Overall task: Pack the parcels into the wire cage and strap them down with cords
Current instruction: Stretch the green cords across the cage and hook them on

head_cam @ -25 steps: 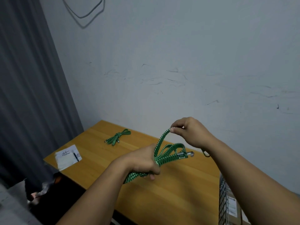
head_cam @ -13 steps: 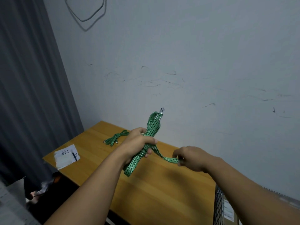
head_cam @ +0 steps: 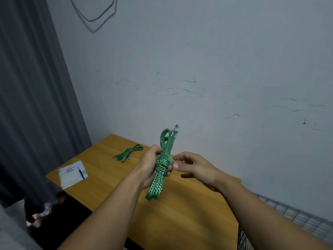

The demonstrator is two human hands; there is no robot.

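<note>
Green cord up in the air over the wooden table, folded into a bundle with a wrap knotted round its middle. Sits in the left hand, fingers curled tight round the bundle, grip right on the knot. Sticks out both ways from the fist: looped end plus a metal hook poking up above it toward the wall, longer folded tail hanging down below and tilting a bit to the left. Not touching the table anywhere. Right hand just beside the knot on its right side, fingers loose and half spread, holding nothing; thumb tip and forefinger tip nearly at the wrap, can't tell if actually touching. Second green cord, also tied up, lying flat further back on the table, well apart from both hands. Sheet of paper with a pen on it near the table's left corner. Wire cage down at the lower right, right up against the table's edge, only its top rim and a bit of mesh in view, insides not visible. Grey curtain along the left, wall pale and scuffed behind everything. Loop of cable hanging high up on it.
</note>
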